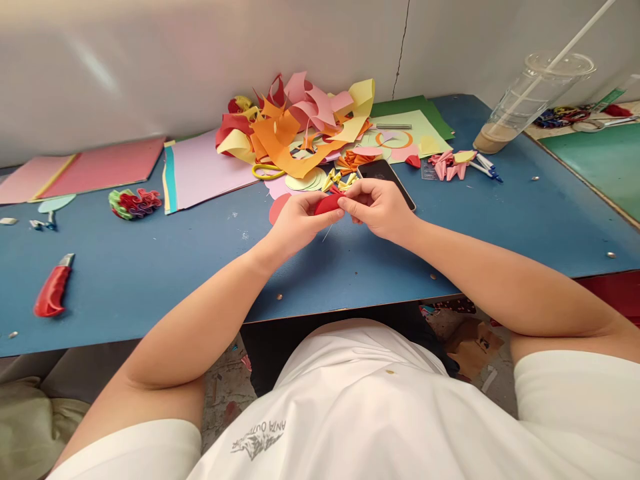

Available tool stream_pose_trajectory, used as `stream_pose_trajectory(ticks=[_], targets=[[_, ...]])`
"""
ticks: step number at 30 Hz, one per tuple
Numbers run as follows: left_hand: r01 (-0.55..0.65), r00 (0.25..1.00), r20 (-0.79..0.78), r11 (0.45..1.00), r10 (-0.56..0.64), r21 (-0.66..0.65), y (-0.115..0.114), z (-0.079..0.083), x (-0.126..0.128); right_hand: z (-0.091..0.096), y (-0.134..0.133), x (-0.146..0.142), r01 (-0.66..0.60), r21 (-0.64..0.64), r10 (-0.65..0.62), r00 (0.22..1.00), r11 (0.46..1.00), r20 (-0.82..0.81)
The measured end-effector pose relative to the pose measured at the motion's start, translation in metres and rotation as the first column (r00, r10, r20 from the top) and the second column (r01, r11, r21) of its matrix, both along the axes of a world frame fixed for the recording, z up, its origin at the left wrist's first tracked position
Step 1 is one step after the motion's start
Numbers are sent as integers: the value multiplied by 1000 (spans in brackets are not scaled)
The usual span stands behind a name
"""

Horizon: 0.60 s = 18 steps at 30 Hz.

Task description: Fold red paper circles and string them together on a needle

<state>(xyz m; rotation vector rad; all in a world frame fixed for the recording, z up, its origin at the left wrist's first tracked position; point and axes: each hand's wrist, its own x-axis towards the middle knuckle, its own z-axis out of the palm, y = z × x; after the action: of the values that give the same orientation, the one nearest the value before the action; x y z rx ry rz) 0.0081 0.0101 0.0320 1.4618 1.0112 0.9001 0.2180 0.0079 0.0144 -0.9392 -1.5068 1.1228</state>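
A red paper piece [329,204], rounded along its upper edge, is held between my two hands above the blue table. My left hand [300,217] pinches its left part between thumb and fingers. At its right end my right hand [377,207] grips it with thumb and forefinger. A thin, pale, needle-like line slants down beneath the paper. Just behind the hands lie folded yellow paper pieces [340,181], a stack of pale yellow paper circles [307,180] and a red paper circle [278,208]. A black phone [395,179] is partly covered by my right hand.
Coloured paper scraps [280,137] pile up at the back, with yellow-handled scissors [269,172] beneath. A tilted plastic cup [530,100] with a straw stands at right. A red-handled utility knife [54,288] lies at left, near paper sheets [210,163] and a ruffled paper bundle [135,203].
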Motion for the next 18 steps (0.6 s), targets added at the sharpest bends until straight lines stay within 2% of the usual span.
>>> stream_pose_trajectory(ticks=[6, 11, 18], targets=[[-37, 998, -40, 998, 38, 48, -1, 1, -1, -4, 1, -1, -16, 3, 16, 999, 1000, -52], [-26, 1000, -14, 999, 27, 43, -2, 3, 0, -3, 1, 0, -18, 40, 22, 996, 999, -83], [-45, 999, 13, 999, 45, 28, 0, -1, 0, 0, -2, -2, 10, 8, -9, 997, 1000, -71]])
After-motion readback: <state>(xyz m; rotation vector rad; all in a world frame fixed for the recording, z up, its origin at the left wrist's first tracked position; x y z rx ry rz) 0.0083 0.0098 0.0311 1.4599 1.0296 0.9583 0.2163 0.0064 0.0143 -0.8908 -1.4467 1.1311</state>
